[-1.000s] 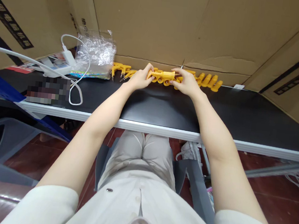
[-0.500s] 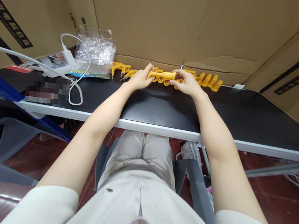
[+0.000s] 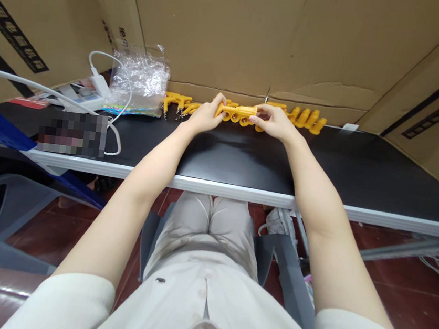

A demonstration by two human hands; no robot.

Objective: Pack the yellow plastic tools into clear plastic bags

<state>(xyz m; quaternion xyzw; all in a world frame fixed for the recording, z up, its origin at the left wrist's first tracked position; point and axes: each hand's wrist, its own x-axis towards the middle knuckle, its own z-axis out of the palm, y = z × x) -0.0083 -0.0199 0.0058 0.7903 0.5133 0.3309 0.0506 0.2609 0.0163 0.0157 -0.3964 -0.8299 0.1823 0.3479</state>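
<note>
Between my hands lies a yellow corkscrew with its yellow plastic sleeve (image 3: 245,110), held level above the back of the table. My left hand (image 3: 208,114) is closed on the handle end at the left. The fingers of my right hand (image 3: 272,122) pinch the sleeve's right end. No metal spiral shows on this piece. Right behind and below it, more yellow sleeves (image 3: 244,121) lie in a row, partly hidden by my hands. To the left are several yellow corkscrews (image 3: 177,100) with bare metal spirals.
More yellow sleeves (image 3: 306,118) lie right of my right hand. A clear plastic bag (image 3: 140,79), a white cable (image 3: 116,134), a white power strip (image 3: 84,102) and a blurred-out object (image 3: 72,133) are at left. Cardboard (image 3: 234,34) walls off the black table (image 3: 380,177).
My hands and the held corkscrew stay almost in place. The view has shifted very slightly.
</note>
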